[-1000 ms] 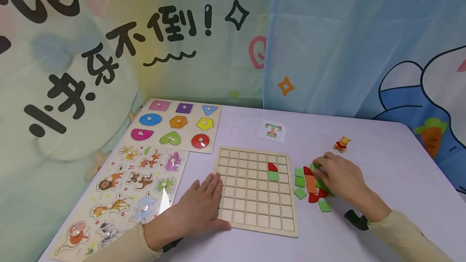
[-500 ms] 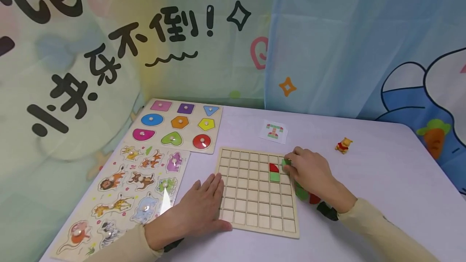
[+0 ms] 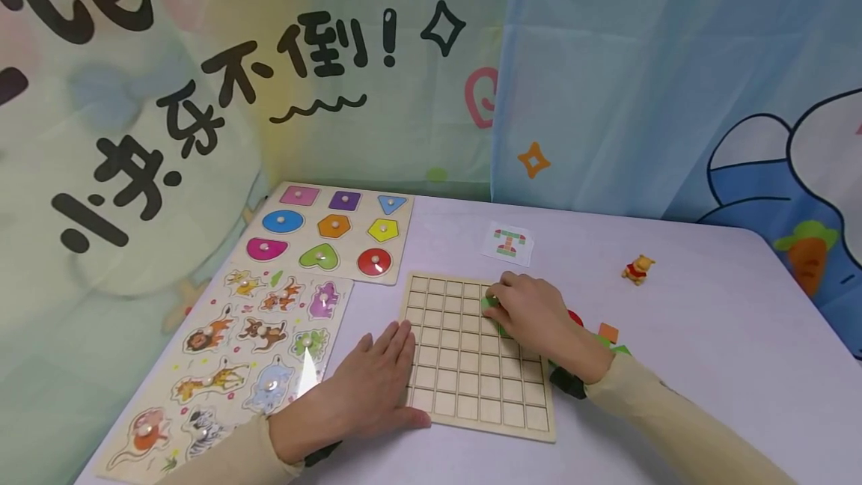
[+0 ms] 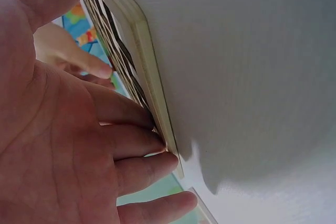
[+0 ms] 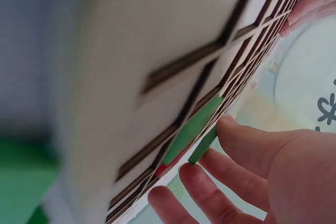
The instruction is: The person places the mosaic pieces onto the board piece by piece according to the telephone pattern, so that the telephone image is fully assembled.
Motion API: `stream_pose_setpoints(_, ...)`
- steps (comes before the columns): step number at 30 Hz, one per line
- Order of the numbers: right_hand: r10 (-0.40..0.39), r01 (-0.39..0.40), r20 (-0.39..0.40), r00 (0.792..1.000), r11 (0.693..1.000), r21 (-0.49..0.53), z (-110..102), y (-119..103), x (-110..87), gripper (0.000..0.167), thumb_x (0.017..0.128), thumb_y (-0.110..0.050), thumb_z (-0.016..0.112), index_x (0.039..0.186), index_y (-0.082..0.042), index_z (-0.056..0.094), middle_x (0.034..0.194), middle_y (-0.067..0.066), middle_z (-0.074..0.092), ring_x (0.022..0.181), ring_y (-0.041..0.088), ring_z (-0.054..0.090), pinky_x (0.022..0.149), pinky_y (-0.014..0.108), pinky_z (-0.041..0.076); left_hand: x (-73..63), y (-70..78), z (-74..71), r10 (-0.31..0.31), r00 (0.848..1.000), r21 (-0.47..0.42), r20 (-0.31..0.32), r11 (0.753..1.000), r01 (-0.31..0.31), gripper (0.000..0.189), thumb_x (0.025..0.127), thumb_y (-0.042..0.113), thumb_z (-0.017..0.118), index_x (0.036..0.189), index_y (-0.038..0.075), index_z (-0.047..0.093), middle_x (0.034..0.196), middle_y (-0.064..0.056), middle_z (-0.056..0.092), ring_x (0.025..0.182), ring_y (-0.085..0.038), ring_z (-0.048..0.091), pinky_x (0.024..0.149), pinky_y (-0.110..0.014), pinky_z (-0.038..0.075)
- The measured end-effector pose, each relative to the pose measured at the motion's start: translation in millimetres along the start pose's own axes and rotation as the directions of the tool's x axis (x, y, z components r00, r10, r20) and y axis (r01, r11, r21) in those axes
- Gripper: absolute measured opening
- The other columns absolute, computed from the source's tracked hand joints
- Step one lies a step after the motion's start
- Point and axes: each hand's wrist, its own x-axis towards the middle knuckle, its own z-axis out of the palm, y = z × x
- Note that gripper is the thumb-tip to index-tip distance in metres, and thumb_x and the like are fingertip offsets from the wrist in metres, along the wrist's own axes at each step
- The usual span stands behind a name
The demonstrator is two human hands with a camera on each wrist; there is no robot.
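Note:
A wooden grid board (image 3: pixel 458 380) lies flat on the table. My right hand (image 3: pixel 539 316) is over its upper part, pinching a small green tile (image 5: pixel 203 146) between thumb and fingers. In the right wrist view, a second green tile (image 5: pixel 193 129) sits in a cell right beside it, with a bit of a red tile (image 5: pixel 160 170) beyond. From the head, the right hand mostly hides these set tiles. My left hand (image 3: pixel 377 376) lies along the board's left edge, fingers straight; the left wrist view shows its fingertips (image 4: pixel 167 162) against that edge.
Loose tiles, among them an orange one (image 3: pixel 608 332), lie right of the board, partly under the right forearm. Behind are a pattern card (image 3: pixel 508 243) and a bear figurine (image 3: pixel 637 269). Knobbed shape (image 3: pixel 357 227) and animal (image 3: pixel 229 343) puzzles cover the left side.
My right hand has picked a green tile from the loose pile and carried it left over the board's upper part. The left hand stays at the board's edge.

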Motion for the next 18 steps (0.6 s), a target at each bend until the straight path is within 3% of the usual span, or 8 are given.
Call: stream_pose_setpoints(18,-0.017,0.017,0.005,1.000,0.999,0.029,1.7,1.2,0.6,0.015,0.085,-0.025,0.084,0.094,-0.015,0.080,0.076,-0.003,0.060,0.059,0.009,0.049,0.050,0.022,0.038,-0.2,-0.6,0.0,0.008,1.000,0.013,0.001,1.000,-0.008,0.108,0.086,0.077,0.059,0.157,-0.002,0.035,0.168,-0.018,0.031,0.156,-0.033,0.033,0.117,-0.055,0.040)
